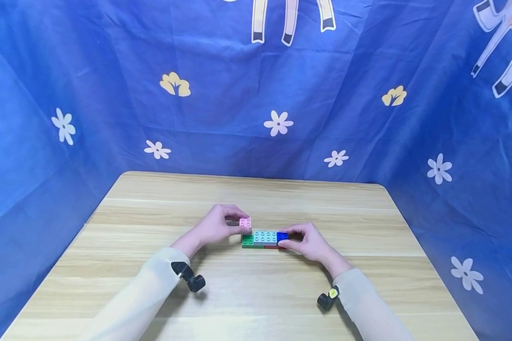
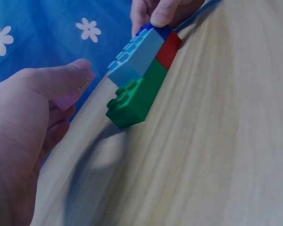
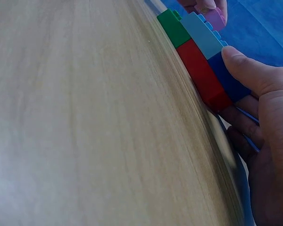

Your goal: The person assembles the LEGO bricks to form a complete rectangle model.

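My left hand (image 1: 219, 226) pinches a small pink toy brick (image 1: 245, 222) between thumb and fingers. It is held up just above the left end of a two-layer row of bricks, apart from it. The lower layer is a green brick (image 2: 134, 101) and a red brick (image 3: 205, 75) end to end. On top sit a light blue brick (image 1: 265, 237) and a dark blue brick (image 3: 224, 77); the green brick's left studs are bare. My right hand (image 1: 309, 242) grips the dark blue brick at the row's right end, thumb on the near side. Its far fingers are partly hidden.
The bricks stand on a light wooden table (image 1: 256, 293). A blue curtain (image 1: 222, 118) with flowers and animal figures surrounds its back and sides. Each wrist wears a small black camera, one on the left (image 1: 196, 283) and one on the right (image 1: 325, 301).
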Motion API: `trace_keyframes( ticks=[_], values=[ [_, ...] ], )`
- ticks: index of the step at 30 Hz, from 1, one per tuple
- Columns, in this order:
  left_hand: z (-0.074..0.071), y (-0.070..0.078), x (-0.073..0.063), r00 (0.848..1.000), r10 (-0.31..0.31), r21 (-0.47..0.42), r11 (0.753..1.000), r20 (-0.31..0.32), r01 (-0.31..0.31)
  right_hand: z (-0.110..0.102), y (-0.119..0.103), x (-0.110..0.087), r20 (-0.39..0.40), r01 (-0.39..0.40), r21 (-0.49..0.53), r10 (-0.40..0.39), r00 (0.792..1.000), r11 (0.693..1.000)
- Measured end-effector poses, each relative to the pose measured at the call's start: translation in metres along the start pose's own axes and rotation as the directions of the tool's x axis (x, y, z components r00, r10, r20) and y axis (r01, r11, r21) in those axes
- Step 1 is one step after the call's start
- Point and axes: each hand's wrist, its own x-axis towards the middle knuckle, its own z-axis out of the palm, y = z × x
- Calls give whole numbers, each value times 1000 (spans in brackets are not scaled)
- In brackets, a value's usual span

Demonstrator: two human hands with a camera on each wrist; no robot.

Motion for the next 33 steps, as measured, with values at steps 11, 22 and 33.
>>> trace_keyframes(
  ticks=[11,22,33],
  values=[
    [7,-4,-10,998,65,114,991,6,-65,1,-1,1,-14,-7,7,7,1000,1000],
    [13,-11,-11,998,63,97,993,24,-65,2,-1,4,-19,-24,22,24,1000,999],
    [15,-12,-11,997,76,102,992,22,-78,2,-2,6,-24,-30,15,31,999,999]
  ],
)
